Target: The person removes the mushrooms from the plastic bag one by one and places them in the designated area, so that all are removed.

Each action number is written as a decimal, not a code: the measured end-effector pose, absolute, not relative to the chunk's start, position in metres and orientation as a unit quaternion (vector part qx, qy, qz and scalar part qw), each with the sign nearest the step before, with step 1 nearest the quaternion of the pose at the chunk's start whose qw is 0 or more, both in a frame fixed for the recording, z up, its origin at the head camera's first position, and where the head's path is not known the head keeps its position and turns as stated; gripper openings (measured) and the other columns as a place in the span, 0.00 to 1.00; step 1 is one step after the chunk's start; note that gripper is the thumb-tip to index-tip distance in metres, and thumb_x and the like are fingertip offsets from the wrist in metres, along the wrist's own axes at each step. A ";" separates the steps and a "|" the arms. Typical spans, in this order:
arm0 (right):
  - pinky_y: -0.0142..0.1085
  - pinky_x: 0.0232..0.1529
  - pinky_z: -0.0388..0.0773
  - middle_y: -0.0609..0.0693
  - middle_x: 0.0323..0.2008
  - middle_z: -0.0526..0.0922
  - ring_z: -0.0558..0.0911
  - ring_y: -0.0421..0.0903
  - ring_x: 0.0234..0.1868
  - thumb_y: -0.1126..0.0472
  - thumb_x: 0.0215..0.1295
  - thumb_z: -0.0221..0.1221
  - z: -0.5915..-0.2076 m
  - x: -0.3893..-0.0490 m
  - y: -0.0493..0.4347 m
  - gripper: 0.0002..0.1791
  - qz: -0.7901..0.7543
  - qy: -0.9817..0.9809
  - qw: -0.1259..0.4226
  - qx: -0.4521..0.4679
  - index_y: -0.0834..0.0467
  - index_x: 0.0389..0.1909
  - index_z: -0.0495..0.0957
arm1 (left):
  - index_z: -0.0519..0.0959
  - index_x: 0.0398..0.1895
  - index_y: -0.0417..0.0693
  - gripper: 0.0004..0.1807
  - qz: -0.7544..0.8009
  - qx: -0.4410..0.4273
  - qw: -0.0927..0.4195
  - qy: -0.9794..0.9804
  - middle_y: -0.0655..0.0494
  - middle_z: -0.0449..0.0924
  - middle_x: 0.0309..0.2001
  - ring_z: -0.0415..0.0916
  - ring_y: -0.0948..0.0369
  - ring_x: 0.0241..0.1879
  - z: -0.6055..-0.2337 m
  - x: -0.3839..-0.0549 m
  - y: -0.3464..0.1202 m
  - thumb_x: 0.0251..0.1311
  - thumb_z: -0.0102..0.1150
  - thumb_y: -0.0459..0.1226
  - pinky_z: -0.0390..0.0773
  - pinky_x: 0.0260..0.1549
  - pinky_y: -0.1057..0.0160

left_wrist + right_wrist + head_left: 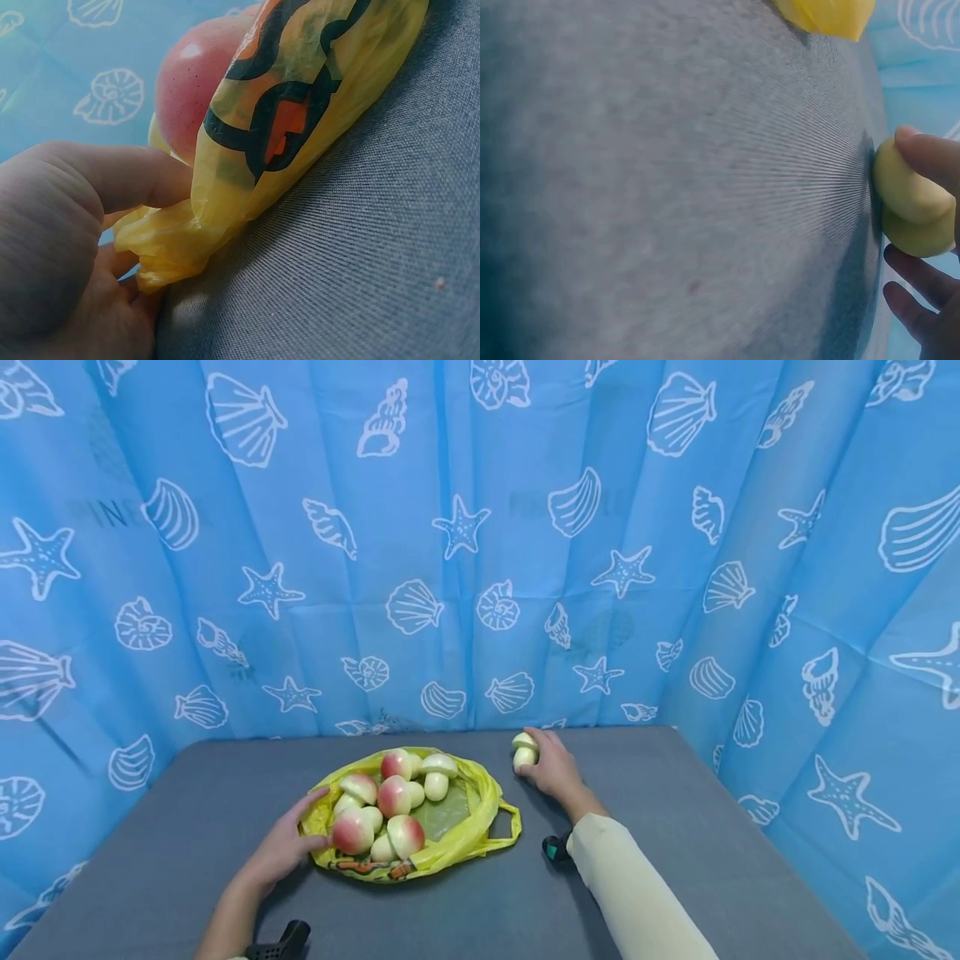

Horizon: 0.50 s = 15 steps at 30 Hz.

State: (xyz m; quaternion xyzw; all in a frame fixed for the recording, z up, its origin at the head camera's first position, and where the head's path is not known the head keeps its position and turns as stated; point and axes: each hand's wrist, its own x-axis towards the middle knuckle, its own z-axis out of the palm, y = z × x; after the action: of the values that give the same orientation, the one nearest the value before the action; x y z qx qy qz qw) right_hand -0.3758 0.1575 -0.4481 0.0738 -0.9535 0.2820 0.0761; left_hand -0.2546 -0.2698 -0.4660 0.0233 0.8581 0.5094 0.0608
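Observation:
A yellow plastic bag (468, 835) lies on the table with its mouth spread open. Inside it are several toy mushrooms (405, 837), pale with pink-flushed caps; one cap (184, 90) shows beside the bag's printed side in the left wrist view. My left hand (281, 847) grips the bag's left edge, the plastic bunched between thumb and fingers. To the right of the bag, my right hand (553, 767) holds a pale green toy mushroom (523, 758) at the back of the table. In the right wrist view, thumb and fingers lie around that mushroom (911, 187), partly hiding it.
The grey cloth-covered table (465, 918) extends around the bag. A blue curtain (450, 635) with white shell and starfish prints hangs behind and at both sides. The bag's handle loop (513, 827) sticks out toward my right forearm.

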 end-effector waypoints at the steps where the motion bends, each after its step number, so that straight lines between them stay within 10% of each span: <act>1: 0.55 0.54 0.70 0.58 0.64 0.67 0.71 0.59 0.60 0.55 0.57 0.70 -0.449 -0.377 0.157 0.42 0.283 -0.953 0.075 0.071 0.52 0.71 0.63 | 0.52 0.76 0.47 0.47 0.511 0.023 0.062 0.857 0.32 0.43 0.73 0.45 0.36 0.69 -0.467 -0.254 -0.270 0.51 0.62 0.32 0.51 0.61 0.32; 15: 0.56 0.57 0.67 0.60 0.64 0.67 0.70 0.60 0.61 0.57 0.57 0.69 -0.450 -0.390 0.155 0.41 0.298 -0.948 0.086 0.065 0.54 0.71 0.62 | 0.51 0.76 0.46 0.47 0.502 0.029 0.058 0.863 0.30 0.44 0.73 0.49 0.37 0.67 -0.464 -0.253 -0.269 0.52 0.62 0.32 0.61 0.57 0.37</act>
State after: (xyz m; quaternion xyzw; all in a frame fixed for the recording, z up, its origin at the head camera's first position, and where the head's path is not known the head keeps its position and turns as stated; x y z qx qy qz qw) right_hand -0.3897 0.1547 -0.4496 0.0648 -0.9485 0.2979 0.0864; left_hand -0.2530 -0.2690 -0.4637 0.0289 0.8626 0.5016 0.0581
